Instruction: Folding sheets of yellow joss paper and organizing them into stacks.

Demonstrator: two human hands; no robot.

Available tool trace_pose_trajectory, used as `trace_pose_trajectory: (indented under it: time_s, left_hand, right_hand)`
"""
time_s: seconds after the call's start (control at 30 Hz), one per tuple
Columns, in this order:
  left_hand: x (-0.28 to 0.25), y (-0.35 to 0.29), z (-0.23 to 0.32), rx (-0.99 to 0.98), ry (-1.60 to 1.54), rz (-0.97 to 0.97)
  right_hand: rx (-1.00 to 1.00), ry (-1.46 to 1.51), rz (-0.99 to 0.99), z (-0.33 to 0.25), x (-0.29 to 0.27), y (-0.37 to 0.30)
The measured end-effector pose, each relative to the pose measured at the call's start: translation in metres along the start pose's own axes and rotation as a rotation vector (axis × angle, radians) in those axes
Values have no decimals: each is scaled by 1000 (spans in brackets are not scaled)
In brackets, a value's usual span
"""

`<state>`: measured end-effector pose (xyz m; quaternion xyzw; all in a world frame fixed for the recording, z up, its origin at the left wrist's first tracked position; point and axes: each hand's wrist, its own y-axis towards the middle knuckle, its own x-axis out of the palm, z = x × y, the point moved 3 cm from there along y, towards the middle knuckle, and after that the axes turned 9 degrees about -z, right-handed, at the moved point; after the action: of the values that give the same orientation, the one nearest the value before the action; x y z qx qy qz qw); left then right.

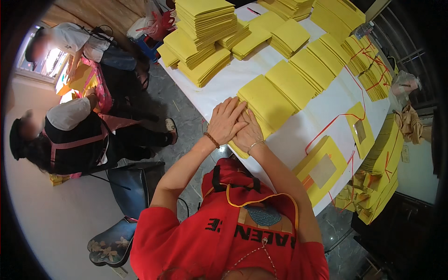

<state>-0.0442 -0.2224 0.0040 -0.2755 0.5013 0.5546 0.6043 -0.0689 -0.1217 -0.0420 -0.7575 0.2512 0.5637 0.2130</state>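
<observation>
My left hand (227,120) lies flat, fingers stretched out, at the left edge of a stack of yellow papers (266,102) near the table's front left edge. Partly beneath it is my right hand (248,133), also flat with its fingers extended, pressing on the same stack and the yellow paper under it. The two hands overlap, and neither grips anything visible. A beaded bracelet (212,140) circles my left wrist, and a thin bangle (255,146) my right. More yellow stacks (290,84) run in a row toward the far right.
Tall yellow piles (205,23) stand at the table's far left. Red string (326,128) trails over the white tabletop (291,140) near a yellow sheet with a grey patch (322,171). Tied bundles (380,158) sit at right. Two people work at left, beside a chair (123,196).
</observation>
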Motion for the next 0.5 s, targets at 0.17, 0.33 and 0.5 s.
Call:
trace_pose_trajectory:
  time_s: [0.17,0.33,0.5]
  left_hand:
    - [31,-4,-18,-110,-183,-26]
    - [33,3,-20,-119,-160,-80]
    - [36,1,-24,-89,-275,-83]
  right_hand:
    - [10,105,-26,-2,-7,-2]
    - [17,125,-32,2,-11,1]
    - [-48,249,191,1,-16,-7]
